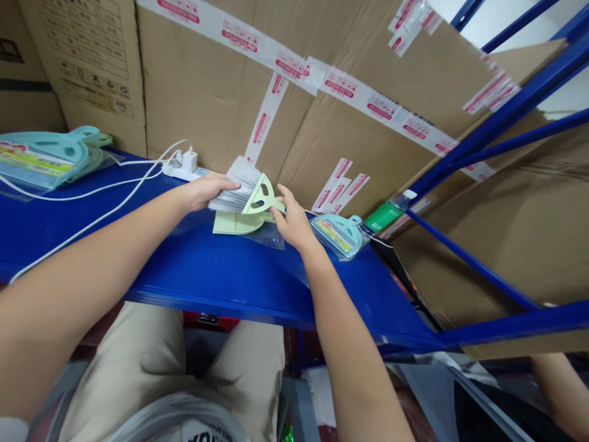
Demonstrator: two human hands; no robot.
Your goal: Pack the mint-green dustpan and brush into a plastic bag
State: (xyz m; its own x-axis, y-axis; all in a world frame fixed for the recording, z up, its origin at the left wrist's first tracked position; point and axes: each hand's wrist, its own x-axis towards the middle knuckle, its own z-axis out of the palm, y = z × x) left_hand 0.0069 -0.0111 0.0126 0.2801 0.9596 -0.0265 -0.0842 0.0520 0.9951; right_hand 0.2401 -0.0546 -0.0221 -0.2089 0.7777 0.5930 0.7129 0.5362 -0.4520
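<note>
1. Here we grip a small green brush [251, 191]: our left hand [206, 190] closed over its bristles, our right hand [291, 222] pinching its handle.
2. Beneath it a green dustpan [234, 223] rests in a clear bag [269, 236], mid-shelf [207, 270].
3. One bagged set [339, 234] sits finished just right; a stack of sets [46, 158] lies far left.

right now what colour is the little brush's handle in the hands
Pale green, on the brush, clearest in the head view.

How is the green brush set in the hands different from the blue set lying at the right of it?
The green brush set is out of its wrapper, its brush lifted off the green dustpan; the blue set lies sealed with a printed label. The green set is gripped by the left hand on the bristles and the right hand at the handle; the blue set is untouched. Both lie on the blue shelf.
</note>
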